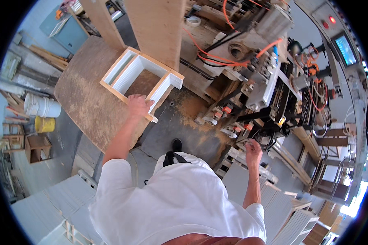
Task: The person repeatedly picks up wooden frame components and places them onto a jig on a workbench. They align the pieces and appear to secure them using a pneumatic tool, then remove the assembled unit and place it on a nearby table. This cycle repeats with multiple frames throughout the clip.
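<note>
A shallow wooden frame point(135, 58) with natural-wood edges and white inner sides rests on the brown board tabletop point(84, 87) ahead to the left. Crosspieces split it into several openings. My left hand point(139, 105) is closed on its near rail, close to the right corner, with the fingertips curled over the edge. Off to the right, my right hand point(254, 152) is raised in the air beside the machine point(270, 87). Its fingers are bent together; whatever they may hold is too small to make out.
Sawdust point(194, 106) lies on the floor and machine base, and orange hoses point(229, 63) loop over the machine. A control panel with a lit screen point(346, 50) stands far right. White and yellow buckets point(44, 124) sit at left. Stacked pale panels point(61, 198) lie low at left.
</note>
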`<action>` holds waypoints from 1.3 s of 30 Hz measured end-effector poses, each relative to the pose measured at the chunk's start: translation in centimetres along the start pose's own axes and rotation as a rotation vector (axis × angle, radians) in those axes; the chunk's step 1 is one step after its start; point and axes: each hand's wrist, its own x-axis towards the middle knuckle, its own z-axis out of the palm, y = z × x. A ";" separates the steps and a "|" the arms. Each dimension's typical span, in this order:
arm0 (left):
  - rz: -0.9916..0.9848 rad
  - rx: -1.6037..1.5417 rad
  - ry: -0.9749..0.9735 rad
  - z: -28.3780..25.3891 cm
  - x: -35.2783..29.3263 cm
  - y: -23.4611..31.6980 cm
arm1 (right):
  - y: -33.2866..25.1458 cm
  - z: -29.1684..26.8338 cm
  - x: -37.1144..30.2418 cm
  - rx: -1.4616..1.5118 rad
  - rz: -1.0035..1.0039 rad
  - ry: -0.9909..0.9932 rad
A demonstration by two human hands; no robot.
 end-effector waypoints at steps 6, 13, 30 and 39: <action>-0.118 -0.003 0.062 4.2 1.6 -0.3 | -0.6 -3.5 -5.7 -0.098 -0.020 0.041; 0.027 0.119 0.493 5.6 -0.7 3.3 | -1.0 -13.4 -14.6 -0.328 -0.134 0.331; 1.036 -0.561 -0.615 10.8 -28.9 39.0 | -4.4 -39.4 -41.0 -1.081 0.620 0.977; 1.233 -0.825 -0.645 -0.1 -34.9 46.8 | -3.7 -38.9 -39.6 -1.159 0.506 1.042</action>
